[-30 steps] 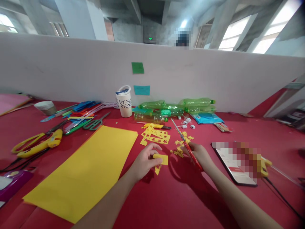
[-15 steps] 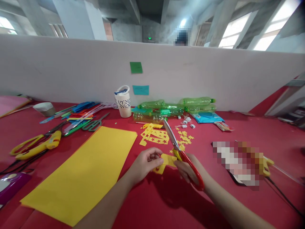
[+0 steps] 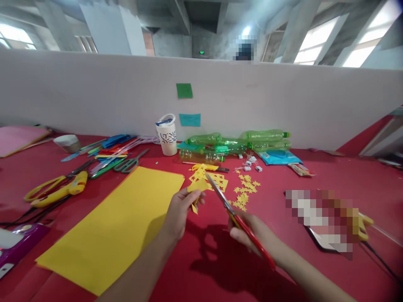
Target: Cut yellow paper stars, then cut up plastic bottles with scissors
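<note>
Between the thumb and fingers of my left hand (image 3: 181, 208) is a small piece of yellow paper (image 3: 197, 185), held above the table. My right hand (image 3: 252, 230) grips a pair of red-and-yellow scissors (image 3: 234, 216). Their blades look closed, pointing up and left, just right of the paper and apart from it. Beyond the blades lie yellow paper scraps (image 3: 221, 181) with star-shaped holes. Several small yellow paper stars (image 3: 242, 198) are scattered to their right. A stack of large yellow sheets (image 3: 110, 228) lies left of my left hand.
Green plastic bottles (image 3: 231, 147) and a white cup (image 3: 166, 136) stand or lie along the partition (image 3: 126, 92). At left are yellow-handled scissors (image 3: 44, 188), a yellow glue gun (image 3: 67, 188) and green scissors (image 3: 129, 164). A blue packet (image 3: 278, 157) lies at back right.
My left hand has moved left and up with the yellow paper, away from the blades. The scissors, still in my right hand, have shifted slightly down and are apart from the paper.
</note>
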Available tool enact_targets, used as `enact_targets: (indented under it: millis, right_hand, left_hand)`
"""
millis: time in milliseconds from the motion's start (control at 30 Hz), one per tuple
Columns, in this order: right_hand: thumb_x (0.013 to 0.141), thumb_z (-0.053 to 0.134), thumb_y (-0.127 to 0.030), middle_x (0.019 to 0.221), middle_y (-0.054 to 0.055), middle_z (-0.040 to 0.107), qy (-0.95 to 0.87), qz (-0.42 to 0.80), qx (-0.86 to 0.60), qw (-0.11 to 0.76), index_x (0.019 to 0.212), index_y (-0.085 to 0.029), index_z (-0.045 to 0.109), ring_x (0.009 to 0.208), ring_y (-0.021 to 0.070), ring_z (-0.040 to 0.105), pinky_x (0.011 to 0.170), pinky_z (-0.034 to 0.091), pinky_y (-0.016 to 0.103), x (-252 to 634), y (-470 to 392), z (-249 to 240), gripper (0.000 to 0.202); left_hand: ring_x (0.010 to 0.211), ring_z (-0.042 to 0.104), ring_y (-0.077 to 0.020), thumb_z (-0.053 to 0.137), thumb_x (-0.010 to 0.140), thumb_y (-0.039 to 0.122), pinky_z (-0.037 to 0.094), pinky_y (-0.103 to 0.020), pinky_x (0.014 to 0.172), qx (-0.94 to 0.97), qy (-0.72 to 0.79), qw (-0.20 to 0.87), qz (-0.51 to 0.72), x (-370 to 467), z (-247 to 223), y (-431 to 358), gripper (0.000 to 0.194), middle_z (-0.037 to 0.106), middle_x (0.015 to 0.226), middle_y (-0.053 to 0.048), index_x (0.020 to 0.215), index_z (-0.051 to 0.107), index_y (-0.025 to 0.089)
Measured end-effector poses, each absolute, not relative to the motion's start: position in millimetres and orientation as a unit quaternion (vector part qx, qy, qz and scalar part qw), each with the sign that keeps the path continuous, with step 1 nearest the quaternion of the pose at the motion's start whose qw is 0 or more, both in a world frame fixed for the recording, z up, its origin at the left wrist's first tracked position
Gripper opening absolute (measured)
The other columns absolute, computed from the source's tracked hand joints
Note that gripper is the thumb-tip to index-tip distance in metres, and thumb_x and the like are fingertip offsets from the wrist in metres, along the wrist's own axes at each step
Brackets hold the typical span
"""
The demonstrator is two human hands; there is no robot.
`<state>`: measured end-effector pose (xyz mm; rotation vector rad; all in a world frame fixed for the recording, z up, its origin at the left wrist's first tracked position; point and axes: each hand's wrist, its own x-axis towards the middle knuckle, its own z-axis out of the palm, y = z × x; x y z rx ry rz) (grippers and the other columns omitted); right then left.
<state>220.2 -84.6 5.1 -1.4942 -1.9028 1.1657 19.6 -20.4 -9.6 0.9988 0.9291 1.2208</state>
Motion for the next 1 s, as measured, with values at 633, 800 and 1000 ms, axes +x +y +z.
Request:
enact_targets:
  millis: [633,800,1000]
  right_hand:
    - [0.084,0.043,-0.059,0.060,-0.005,0.039,-0.679,0.490,-0.512,0.194,0.070,-0.019,0.039,0.053,0.0093,0.033,0.046,0.022,0.021,214.0,-95.3,8.4,0.043]
    - [0.084,0.046,-0.057,0.060,-0.005,0.040,-0.673,0.494,-0.515,0.198,0.070,-0.019,0.040,0.053,0.0091,0.034,0.046,0.024,0.021,213.2,-95.1,6.5,0.041]
    - [0.084,0.048,-0.055,0.057,-0.006,0.039,-0.635,0.523,-0.531,0.203,0.069,-0.020,0.039,0.049,0.0081,0.036,0.044,0.027,0.019,209.8,-95.8,8.4,0.039]
  left_hand:
    - [0.052,0.044,-0.0075,0.060,0.075,0.025,0.034,-0.019,0.049,0.430,0.390,0.587,0.564,21.4,-5.9,-25.9,0.011,0.054,0.058,0.003,0.071,0.061,0.015]
    - [0.054,0.041,-0.0076,0.058,0.077,0.024,0.033,-0.020,0.051,0.443,0.380,0.585,0.563,21.0,-6.9,-26.1,0.011,0.052,0.060,0.003,0.073,0.061,0.015]
    - [0.054,0.041,-0.0085,0.058,0.077,0.026,0.033,-0.022,0.053,0.455,0.393,0.572,0.559,22.6,-8.0,-26.8,0.013,0.052,0.060,0.003,0.072,0.062,0.015]
